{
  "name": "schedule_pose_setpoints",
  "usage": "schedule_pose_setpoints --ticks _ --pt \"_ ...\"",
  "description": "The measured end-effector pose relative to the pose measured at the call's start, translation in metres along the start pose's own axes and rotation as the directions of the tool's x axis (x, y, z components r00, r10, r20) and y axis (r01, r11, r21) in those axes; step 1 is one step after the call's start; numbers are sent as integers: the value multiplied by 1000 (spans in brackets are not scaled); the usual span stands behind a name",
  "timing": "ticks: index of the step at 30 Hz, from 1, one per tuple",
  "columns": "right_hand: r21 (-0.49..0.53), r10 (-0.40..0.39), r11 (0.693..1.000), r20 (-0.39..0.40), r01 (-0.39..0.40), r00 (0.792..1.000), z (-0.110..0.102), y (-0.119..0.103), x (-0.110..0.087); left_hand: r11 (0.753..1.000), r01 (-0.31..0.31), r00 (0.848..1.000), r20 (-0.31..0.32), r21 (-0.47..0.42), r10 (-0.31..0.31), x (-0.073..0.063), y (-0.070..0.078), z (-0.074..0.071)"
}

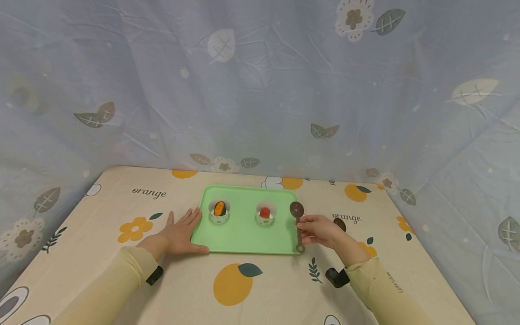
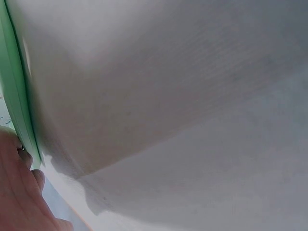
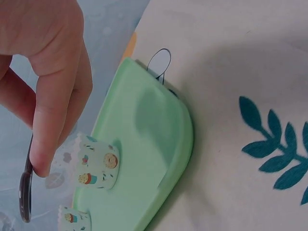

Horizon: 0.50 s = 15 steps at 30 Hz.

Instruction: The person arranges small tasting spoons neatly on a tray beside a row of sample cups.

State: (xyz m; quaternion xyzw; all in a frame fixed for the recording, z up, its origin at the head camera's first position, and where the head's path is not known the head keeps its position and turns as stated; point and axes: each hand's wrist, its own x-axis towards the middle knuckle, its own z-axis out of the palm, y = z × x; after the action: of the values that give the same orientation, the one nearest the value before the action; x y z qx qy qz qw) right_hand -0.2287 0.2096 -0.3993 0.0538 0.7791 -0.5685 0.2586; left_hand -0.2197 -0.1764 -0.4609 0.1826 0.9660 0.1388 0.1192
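My right hand (image 1: 318,230) pinches a brown spoon (image 1: 297,209) by its handle, bowl end away from me, above the right edge of a light green tray (image 1: 243,241). In the right wrist view, the spoon's looped handle end (image 3: 25,197) shows below the fingers. My left hand (image 1: 178,234) lies with fingers spread against the tray's left side, thumb at the near left corner. Two patterned paper cups stand on the tray. The left cup (image 1: 219,220) holds an orange-and-black piece (image 1: 220,209), like toy sushi; the right cup (image 1: 266,221) holds a red piece (image 1: 265,212).
Beyond my right wrist, a second brown round piece (image 1: 339,224) is partly hidden by the hand. A cream tablecloth (image 1: 183,298) with orange and leaf prints covers the table. A grey-blue printed curtain (image 1: 260,90) hangs behind and at both sides.
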Motion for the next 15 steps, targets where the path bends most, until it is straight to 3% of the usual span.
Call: schedule_pose_setpoints --ticks 15 --pt "-3 -30 1000 52 30 998 20 -15 6 1000 2 1000 11 -17 -2 -1 1 -2"
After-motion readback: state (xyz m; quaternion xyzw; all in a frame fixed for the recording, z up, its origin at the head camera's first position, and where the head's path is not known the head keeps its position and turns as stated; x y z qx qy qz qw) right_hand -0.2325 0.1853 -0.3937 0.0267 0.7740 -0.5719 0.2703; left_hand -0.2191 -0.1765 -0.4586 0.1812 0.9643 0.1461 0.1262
